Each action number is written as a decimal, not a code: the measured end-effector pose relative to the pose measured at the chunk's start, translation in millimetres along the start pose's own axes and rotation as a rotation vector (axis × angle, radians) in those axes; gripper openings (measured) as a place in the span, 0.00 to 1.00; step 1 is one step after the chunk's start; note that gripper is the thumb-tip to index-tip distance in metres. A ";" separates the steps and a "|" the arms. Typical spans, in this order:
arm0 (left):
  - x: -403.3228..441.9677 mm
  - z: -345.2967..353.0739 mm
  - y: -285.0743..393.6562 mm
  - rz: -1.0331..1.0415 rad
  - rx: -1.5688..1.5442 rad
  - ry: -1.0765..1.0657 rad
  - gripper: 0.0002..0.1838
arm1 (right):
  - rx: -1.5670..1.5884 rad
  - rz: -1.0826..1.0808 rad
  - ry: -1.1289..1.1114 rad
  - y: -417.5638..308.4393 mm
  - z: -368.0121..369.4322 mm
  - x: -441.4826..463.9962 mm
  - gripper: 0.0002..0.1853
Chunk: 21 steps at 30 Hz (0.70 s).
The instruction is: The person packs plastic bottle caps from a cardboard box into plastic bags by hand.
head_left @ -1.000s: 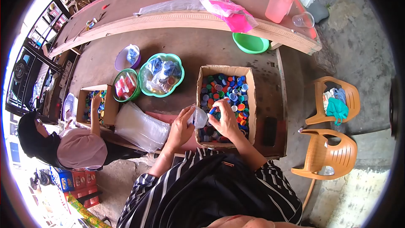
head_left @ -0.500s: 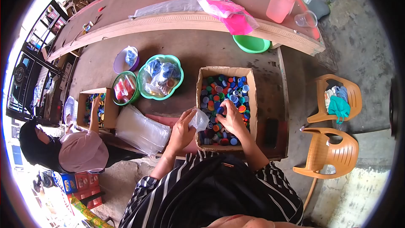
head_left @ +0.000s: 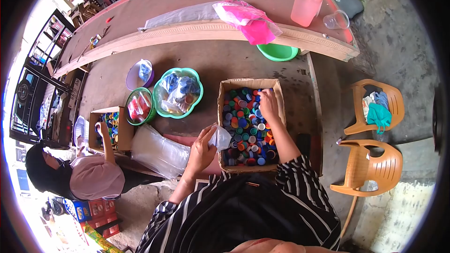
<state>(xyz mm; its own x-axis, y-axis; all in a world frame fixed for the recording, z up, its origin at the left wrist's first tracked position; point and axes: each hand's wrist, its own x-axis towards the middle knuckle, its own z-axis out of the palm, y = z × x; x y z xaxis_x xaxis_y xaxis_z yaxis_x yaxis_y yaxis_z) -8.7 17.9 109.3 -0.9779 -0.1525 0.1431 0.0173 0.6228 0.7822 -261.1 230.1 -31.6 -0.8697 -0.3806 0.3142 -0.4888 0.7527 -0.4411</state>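
My left hand (head_left: 202,152) is closed around a small clear plastic bag (head_left: 220,139), holding it beside the left edge of a cardboard box (head_left: 279,112). Inside this box lie many bottle caps (head_left: 241,122) in blue, green, red, orange and white. Over the far right part of the box, my right hand (head_left: 269,105) reaches in with its fingers bent together at the caps. What lies between those fingertips is too small to make out. A stack of clear plastic bags (head_left: 159,152) rests on the table left of my left hand.
Left, a co-worker (head_left: 96,173) reaches into a smaller cardboard box (head_left: 124,131) of caps. Beyond the stack stand a turquoise basket (head_left: 159,105), a green basket (head_left: 150,117) and a purple bowl (head_left: 133,82). A raised wooden ledge (head_left: 197,30) crosses behind; orange chairs (head_left: 384,168) stand right.
My right hand has moved from the middle of the box, near the bag, to its far right part. My left hand still holds the bag, and the camera view has shifted slightly.
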 end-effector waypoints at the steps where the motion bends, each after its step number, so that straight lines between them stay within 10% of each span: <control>1: -0.8 -0.1 0.9 -0.002 -0.007 0.001 0.32 | -0.148 -0.013 0.023 14.6 8.5 -0.5 0.13; 7: -4.0 -4.1 2.9 -0.049 -0.042 0.009 0.32 | -0.390 0.064 -0.079 21.8 12.3 0.8 0.11; 16: -11.3 -3.0 -2.9 -0.018 -0.069 0.030 0.32 | 0.660 -0.046 0.141 -109.4 -63.3 -52.2 0.13; 21: -18.7 -0.4 -3.6 0.013 -0.059 0.054 0.32 | 0.560 -0.520 -0.018 -179.0 -94.1 -101.6 0.18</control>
<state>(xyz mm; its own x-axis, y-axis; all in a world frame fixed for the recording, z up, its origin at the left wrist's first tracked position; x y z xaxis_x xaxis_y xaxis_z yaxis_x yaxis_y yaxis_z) 9.6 18.1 104.0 -0.9648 -0.1868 0.1849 0.0439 0.5793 0.8139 -78.7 184.6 94.5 -0.5165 -0.6242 0.5862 -0.7935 0.0914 -0.6017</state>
